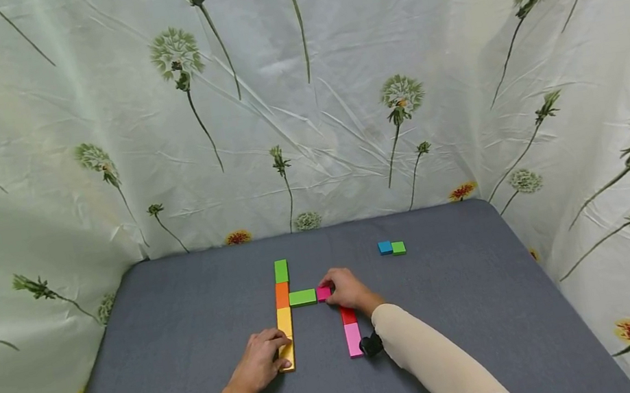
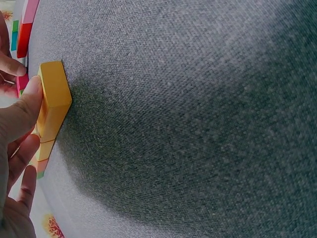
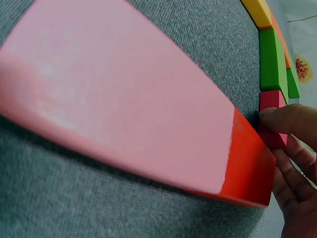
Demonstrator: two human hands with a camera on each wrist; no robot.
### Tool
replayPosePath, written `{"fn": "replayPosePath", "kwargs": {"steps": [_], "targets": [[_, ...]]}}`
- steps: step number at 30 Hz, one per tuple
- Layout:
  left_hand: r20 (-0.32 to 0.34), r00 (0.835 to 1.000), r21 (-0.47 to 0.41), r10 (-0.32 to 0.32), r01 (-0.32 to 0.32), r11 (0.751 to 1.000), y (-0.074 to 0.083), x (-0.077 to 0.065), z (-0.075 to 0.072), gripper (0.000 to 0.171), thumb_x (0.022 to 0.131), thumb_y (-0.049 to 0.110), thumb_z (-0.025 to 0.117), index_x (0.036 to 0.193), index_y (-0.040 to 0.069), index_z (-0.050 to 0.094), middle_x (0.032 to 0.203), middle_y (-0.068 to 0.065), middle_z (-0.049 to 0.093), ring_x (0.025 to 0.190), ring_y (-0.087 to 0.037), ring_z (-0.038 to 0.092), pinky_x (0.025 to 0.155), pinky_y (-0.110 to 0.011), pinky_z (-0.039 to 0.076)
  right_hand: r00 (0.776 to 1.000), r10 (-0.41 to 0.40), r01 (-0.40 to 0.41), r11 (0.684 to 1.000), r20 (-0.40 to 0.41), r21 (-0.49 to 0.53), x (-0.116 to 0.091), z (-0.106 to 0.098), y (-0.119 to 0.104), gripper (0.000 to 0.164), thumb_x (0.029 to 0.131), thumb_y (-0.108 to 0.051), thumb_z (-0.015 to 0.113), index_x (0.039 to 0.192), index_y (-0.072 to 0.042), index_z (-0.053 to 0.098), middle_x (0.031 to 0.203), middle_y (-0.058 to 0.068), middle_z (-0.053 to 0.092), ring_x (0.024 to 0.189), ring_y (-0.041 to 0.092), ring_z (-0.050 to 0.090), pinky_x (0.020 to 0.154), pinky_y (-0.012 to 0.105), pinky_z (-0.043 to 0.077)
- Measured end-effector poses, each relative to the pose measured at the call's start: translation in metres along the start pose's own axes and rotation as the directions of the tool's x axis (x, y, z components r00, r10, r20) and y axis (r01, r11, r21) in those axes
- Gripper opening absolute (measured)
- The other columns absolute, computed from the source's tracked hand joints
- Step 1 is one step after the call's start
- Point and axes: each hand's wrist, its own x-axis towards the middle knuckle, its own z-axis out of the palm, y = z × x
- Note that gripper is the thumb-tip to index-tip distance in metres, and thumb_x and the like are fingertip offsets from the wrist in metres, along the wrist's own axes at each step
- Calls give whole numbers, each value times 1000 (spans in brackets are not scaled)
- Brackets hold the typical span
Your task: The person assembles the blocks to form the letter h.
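Note:
A column of blocks runs away from me: a yellow block (image 1: 287, 356) nearest, then another yellow block (image 1: 284, 322), an orange block (image 1: 282, 295) and a green block (image 1: 281, 271). The left hand (image 1: 261, 360) rests thumb and fingertips on the nearest yellow block; in the left wrist view its thumb (image 2: 32, 96) lies by the near end. A longer green block (image 1: 303, 298) extends rightward from the column. At its right end, the right hand (image 1: 348, 290) pinches a small magenta block (image 3: 270, 100). A red block (image 1: 349, 315) and a pink block (image 1: 354, 341) lie end to end below that hand.
A small blue block (image 1: 385, 248) and a small green block (image 1: 399, 248) sit side by side at the back right of the grey table (image 1: 465, 310). Behind the table hangs a pale curtain (image 1: 306, 107) with dandelion prints.

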Motion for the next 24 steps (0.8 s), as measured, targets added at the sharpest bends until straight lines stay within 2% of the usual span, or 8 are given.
{"fn": "replayPosePath", "kwargs": {"steps": [18,24], "targets": [[28,999,12,-29,29,1000,1,0,0,29,73,18,82,97,6,72,99,-1,62,95,-20,59,84,-40,43,1000,-7,7,1000,-4,-11,0,3,-2,27,78,-3,77,105,-4,72,96,6,62,89,18,57,82,33,48],[18,1000,9,-15,15,1000,-1,0,1,29,73,18,82,97,5,72,98,-2,62,95,-21,59,84,-40,43,1000,-14,14,999,-3,50,-2,-4,2,40,76,-6,79,114,-2,68,104,9,63,97,23,59,86,37,48]]}}
